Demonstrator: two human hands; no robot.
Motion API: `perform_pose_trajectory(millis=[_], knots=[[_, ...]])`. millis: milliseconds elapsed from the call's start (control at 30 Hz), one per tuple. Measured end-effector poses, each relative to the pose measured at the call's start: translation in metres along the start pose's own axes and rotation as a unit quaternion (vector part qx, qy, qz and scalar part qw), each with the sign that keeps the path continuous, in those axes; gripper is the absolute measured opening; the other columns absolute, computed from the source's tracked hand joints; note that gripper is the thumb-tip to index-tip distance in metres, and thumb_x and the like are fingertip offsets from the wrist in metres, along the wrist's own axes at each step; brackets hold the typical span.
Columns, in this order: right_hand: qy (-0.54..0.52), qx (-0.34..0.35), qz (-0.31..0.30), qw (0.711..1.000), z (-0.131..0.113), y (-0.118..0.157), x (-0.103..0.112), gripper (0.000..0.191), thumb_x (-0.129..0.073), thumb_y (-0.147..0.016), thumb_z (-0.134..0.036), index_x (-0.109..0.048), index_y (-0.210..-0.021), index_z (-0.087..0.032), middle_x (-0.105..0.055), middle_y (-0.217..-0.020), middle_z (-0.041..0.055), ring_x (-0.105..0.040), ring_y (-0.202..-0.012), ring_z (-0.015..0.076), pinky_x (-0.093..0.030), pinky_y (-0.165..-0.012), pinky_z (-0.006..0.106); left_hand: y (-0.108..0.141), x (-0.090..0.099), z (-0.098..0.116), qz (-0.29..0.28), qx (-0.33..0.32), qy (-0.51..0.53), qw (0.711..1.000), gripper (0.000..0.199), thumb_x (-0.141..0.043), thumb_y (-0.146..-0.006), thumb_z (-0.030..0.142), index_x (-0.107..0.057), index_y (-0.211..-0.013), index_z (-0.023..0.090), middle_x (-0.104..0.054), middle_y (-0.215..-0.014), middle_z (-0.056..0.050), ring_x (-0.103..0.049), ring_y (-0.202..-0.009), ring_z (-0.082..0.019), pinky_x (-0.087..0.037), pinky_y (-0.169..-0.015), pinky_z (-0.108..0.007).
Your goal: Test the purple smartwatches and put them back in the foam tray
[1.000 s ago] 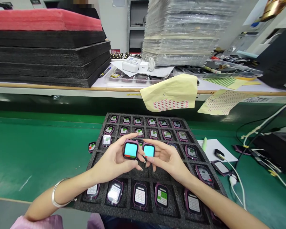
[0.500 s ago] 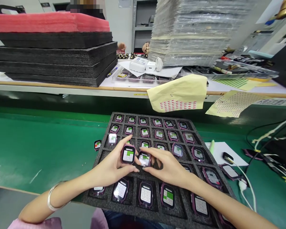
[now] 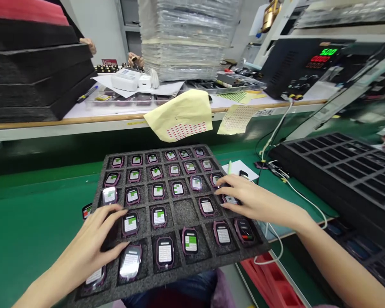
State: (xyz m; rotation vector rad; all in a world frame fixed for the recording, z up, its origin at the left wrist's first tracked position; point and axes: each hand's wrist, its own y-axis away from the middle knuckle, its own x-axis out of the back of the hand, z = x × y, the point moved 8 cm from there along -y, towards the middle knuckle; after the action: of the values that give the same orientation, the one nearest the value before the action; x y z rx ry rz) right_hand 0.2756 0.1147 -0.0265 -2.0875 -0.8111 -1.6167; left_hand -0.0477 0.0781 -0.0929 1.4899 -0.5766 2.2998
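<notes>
A black foam tray holds rows of purple-cased watch bodies with lit screens showing white and green panels. My left hand is at the tray's left side, thumb and fingers spread on either side of a watch that sits in its pocket. Over the right side my right hand reaches with fingers apart, its fingertips above or touching another watch, partly hidden under them. Another watch has a bright, glaring screen. Beyond the tray's left edge, partly behind it, lies one more watch.
A shelf behind bears black foam slabs, stacked plastic trays and a power supply. Yellow sticker sheets hang off its edge. At right are cables, another foam tray and a red bin.
Both hands have parted and let go of the two watches they held over the tray. The left moved to the left, the right to the right side. The view has turned right.
</notes>
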Motion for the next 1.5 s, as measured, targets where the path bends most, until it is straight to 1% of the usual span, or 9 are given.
perform_pose_trajectory(millis=[233, 533, 667, 767, 900, 1033, 1100, 1267, 1500], knots=[[-0.067, -0.022, 0.026, 0.997, 0.004, 0.01, -0.033, 0.039, -0.057, -0.09, -0.034, -0.054, -0.127, -0.019, -0.052, -0.108, 0.0107, -0.053, -0.101, 0.027, -0.046, -0.087, 0.04, 0.07, -0.001, -0.004, -0.023, -0.038, -0.106, 0.993, 0.043, -0.061, -0.081, 0.037, -0.051, -0.122, 0.029, -0.057, -0.118, -0.006, -0.057, -0.101, -0.025, -0.048, -0.081, -0.032], [0.026, -0.033, 0.003, 0.999, -0.001, -0.021, -0.047, 0.04, -0.072, -0.079, -0.035, -0.06, -0.108, -0.01, -0.054, -0.099, 0.0127, -0.057, -0.09, 0.0306, -0.051, -0.079, 0.043, 0.06, -0.002, -0.001, -0.074, 0.059, -0.18, 0.979, 0.029, -0.062, -0.079, 0.034, -0.061, -0.103, 0.017, -0.062, -0.105, -0.01, -0.059, -0.092, -0.028, -0.049, -0.073, -0.039], [-0.061, -0.027, 0.074, 0.995, -0.002, -0.011, -0.036, 0.035, -0.064, -0.086, -0.04, -0.058, -0.111, -0.016, -0.05, -0.117, 0.0151, -0.054, -0.104, 0.0319, -0.047, -0.088, 0.048, 0.063, 0.003, -0.005, -0.065, 0.085, -0.097, 0.99, 0.029, -0.062, -0.081, 0.041, -0.062, -0.101, 0.02, -0.063, -0.103, -0.009, -0.061, -0.09, -0.027, -0.05, -0.079, -0.039], [-0.27, -0.068, 0.138, 0.95, 0.004, -0.004, -0.025, 0.04, -0.065, -0.085, -0.044, -0.054, -0.116, -0.02, -0.053, -0.122, 0.0138, -0.057, -0.102, 0.0279, -0.049, -0.088, 0.045, 0.058, 0.011, -0.008, -0.047, 0.114, 0.069, 0.99, 0.035, -0.065, -0.079, 0.042, -0.059, -0.109, 0.024, -0.064, -0.11, -0.008, -0.062, -0.097, -0.027, -0.051, -0.084, -0.037], [-0.579, -0.07, 0.146, 0.799, -0.011, -0.018, -0.018, 0.05, -0.074, -0.076, -0.045, -0.05, -0.113, -0.021, -0.062, -0.109, 0.014, -0.065, -0.081, 0.0229, -0.056, -0.061, 0.032, 0.028, 0.019, -0.003, -0.019, 0.187, 0.412, 0.892, 0.038, -0.067, -0.08, 0.032, -0.055, -0.115, 0.022, -0.062, -0.12, -0.011, -0.061, -0.104, -0.026, -0.051, -0.09, -0.037], [-0.717, -0.009, 0.076, 0.693, -0.047, -0.052, -0.014, 0.048, -0.078, -0.073, -0.032, -0.05, -0.11, -0.02, -0.066, -0.097, 0.0103, -0.054, -0.048, 0.0078, -0.038, -0.033, 0.014, -0.023, 0.039, 0.021, 0.077, 0.154, 0.598, 0.783, 0.037, -0.072, -0.075, 0.02, -0.056, -0.108, 0.021, -0.063, -0.118, -0.009, -0.061, -0.096, -0.017, -0.049, -0.083, -0.025], [-0.73, 0.0, 0.043, 0.682, -0.061, -0.067, -0.016, 0.049, -0.077, -0.073, -0.022, -0.05, -0.113, -0.019, -0.065, -0.09, 0.006, -0.049, -0.041, 0.0043, -0.035, -0.031, 0.012, -0.045, 0.041, 0.036, 0.079, 0.141, 0.651, 0.742, 0.037, -0.073, -0.074, 0.016, -0.056, -0.106, 0.021, -0.064, -0.115, -0.008, -0.059, -0.095, -0.014, -0.047, -0.08, -0.02], [-0.685, 0.003, 0.046, 0.727, -0.07, -0.083, -0.023, 0.062, -0.075, -0.072, -0.014, -0.047, -0.127, -0.019, -0.061, -0.087, 0.0027, -0.064, -0.061, 0.0146, -0.052, -0.042, 0.019, -0.074, 0.034, 0.057, 0.053, 0.114, 0.741, 0.66, 0.038, -0.07, -0.07, 0.007, -0.054, -0.102, 0.021, -0.064, -0.094, -0.002, -0.057, -0.081, -0.01, -0.043, -0.073, -0.019], [-0.668, -0.013, 0.113, 0.735, -0.057, -0.082, -0.034, 0.036, -0.061, -0.085, -0.025, -0.054, -0.119, -0.017, -0.064, -0.095, 0.009, -0.067, -0.061, 0.0177, -0.052, -0.043, 0.022, -0.083, 0.021, 0.055, 0.036, 0.13, 0.697, 0.704, 0.055, -0.064, -0.067, 0.001, -0.05, -0.116, 0.02, -0.061, -0.093, -0.002, -0.054, -0.088, -0.013, -0.041, -0.076, -0.022]])
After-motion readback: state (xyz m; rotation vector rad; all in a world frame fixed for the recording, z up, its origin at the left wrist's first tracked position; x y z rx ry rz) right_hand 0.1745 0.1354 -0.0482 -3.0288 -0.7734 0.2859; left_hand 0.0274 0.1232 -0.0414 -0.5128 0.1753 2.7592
